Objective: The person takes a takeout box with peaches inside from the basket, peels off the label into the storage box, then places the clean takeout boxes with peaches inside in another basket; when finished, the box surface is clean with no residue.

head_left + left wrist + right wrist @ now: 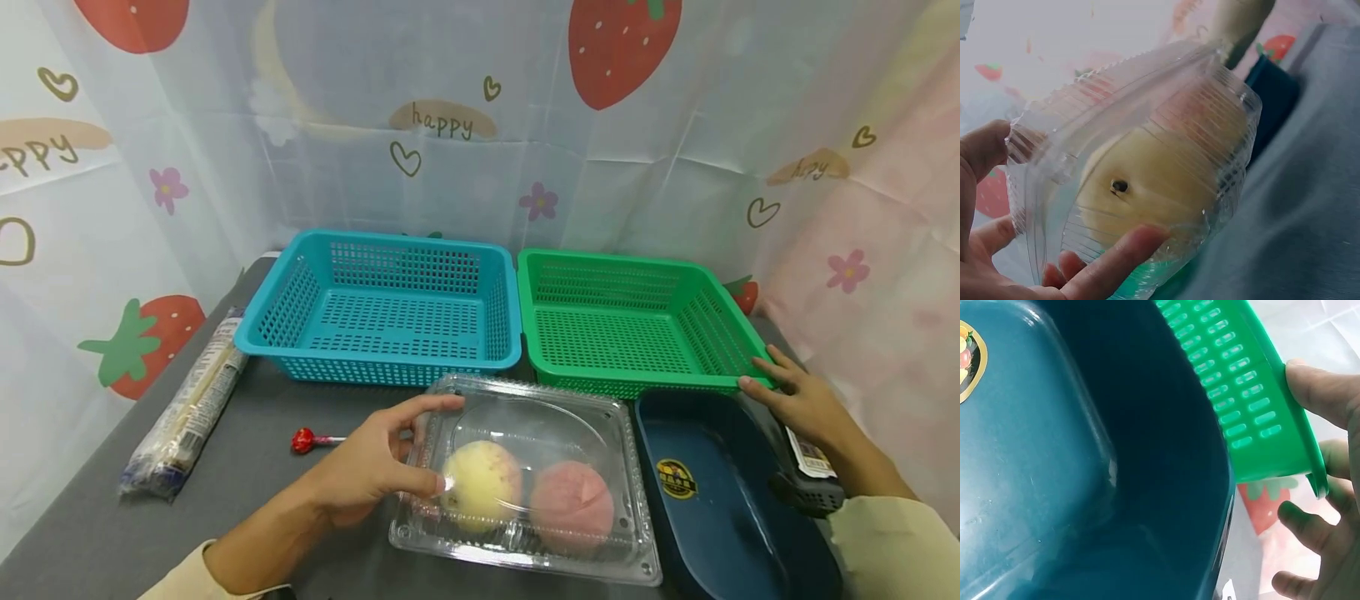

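Observation:
My left hand (367, 462) grips the left side of a clear plastic clamshell box (555, 567), the thumb on one face and fingers round the edge. Inside lie a yellow round fruit (480, 483) and a pink round fruit (572, 508). The left wrist view shows a dark stem pit on the yellow fruit (1147, 194). My right hand (806, 400) is at the front right corner of a green basket (622, 379), pinching its rim between thumb and fingers. In the right wrist view the green basket (1272, 447) overhangs a dark blue basin (1166, 487).
Left of the green basket stands a blue basket (375, 367). A red lollipop (303, 441) lies on the grey table behind my left wrist. A long plastic-wrapped pack (191, 400) lies at the left edge. The dark blue basin (727, 500) sits right of the clear box. A printed curtain (465, 183) hangs behind.

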A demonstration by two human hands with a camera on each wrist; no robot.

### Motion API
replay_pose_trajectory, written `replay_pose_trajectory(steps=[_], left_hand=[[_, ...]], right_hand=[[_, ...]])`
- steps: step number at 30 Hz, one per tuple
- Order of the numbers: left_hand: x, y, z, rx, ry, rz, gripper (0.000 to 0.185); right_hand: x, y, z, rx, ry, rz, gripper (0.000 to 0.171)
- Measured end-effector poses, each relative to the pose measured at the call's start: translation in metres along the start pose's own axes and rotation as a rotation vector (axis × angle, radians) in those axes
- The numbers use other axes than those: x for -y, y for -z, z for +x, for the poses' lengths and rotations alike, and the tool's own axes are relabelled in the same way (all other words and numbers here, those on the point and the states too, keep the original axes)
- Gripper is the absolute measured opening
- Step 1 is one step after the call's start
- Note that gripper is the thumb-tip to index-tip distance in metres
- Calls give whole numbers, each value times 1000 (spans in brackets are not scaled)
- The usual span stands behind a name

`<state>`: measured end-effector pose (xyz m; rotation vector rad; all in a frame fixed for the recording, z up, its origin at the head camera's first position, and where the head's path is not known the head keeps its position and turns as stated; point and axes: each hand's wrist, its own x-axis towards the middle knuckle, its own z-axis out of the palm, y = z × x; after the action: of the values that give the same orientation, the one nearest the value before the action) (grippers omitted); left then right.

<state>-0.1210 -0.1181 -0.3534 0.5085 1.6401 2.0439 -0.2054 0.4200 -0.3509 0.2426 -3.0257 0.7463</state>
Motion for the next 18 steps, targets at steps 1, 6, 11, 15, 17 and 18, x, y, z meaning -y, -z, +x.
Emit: replay_pose_trajectory(steps=[1,6,11,15,17,18], left_hand=[[-5,-1,0,9,1,-13,78],[-33,-4,5,30,-28,-32,79],[-63,-15,21,-11,-58,13,79],[-82,-23,38,-44,-71,18,77],[-89,-25,47,-48,-77,2,77],[-92,-26,52,-47,-80,-2,77]], right_hand=[[1,0,0,-1,2,-8,65],[2,1,1,9,2,-34,66],[3,4,2,30,-17,-24,67],[4,4,2,44,-43,-33,70],[4,4,2,42,-48,-40,70],[4,4,2,42,-48,-44,70]])
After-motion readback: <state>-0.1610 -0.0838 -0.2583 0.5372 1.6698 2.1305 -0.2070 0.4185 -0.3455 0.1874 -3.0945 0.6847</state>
